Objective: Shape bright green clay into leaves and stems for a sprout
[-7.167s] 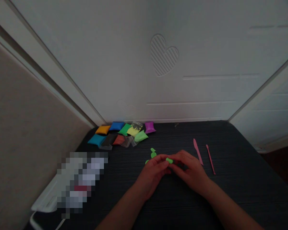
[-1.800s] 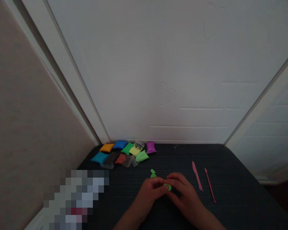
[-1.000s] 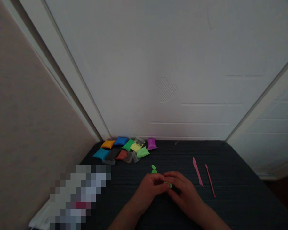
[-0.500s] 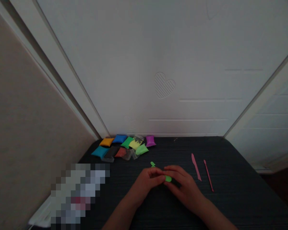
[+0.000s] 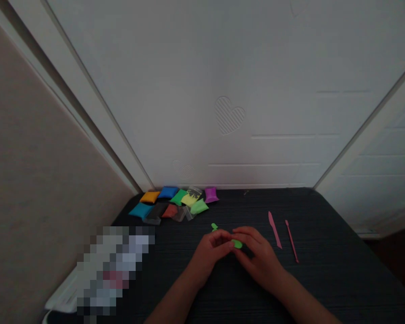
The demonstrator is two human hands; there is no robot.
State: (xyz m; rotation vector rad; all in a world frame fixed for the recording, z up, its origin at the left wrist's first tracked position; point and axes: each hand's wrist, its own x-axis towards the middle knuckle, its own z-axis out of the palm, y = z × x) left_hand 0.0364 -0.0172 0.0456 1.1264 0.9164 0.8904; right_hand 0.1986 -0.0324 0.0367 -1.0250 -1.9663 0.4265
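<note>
A small lump of light green modelling clay (image 5: 237, 244) sits between the fingertips of my two hands, above the dark table. My left hand (image 5: 212, 249) pinches it from the left, thumb and fingers closed. From the other side my right hand (image 5: 255, 252) holds it with curved fingers, the thumb below. Just beyond my left fingers lies a small shaped piece of the same green clay (image 5: 214, 226), partly covered by the hand. On the right, a pink plastic knife (image 5: 274, 230) and a thin pink modelling stick (image 5: 292, 241) lie side by side.
Several colourful clay packets, among them an orange one (image 5: 150, 197) and a purple one (image 5: 211, 195), lie at the table's back left. A blurred-out sheet (image 5: 111, 270) is at the left edge. A white panel (image 5: 189, 90) with a heart relief rises behind the table (image 5: 330, 279).
The whole view has tilted slightly, so the table appears a little higher. Both hands keep hold of the green clay, with only slight finger movement.
</note>
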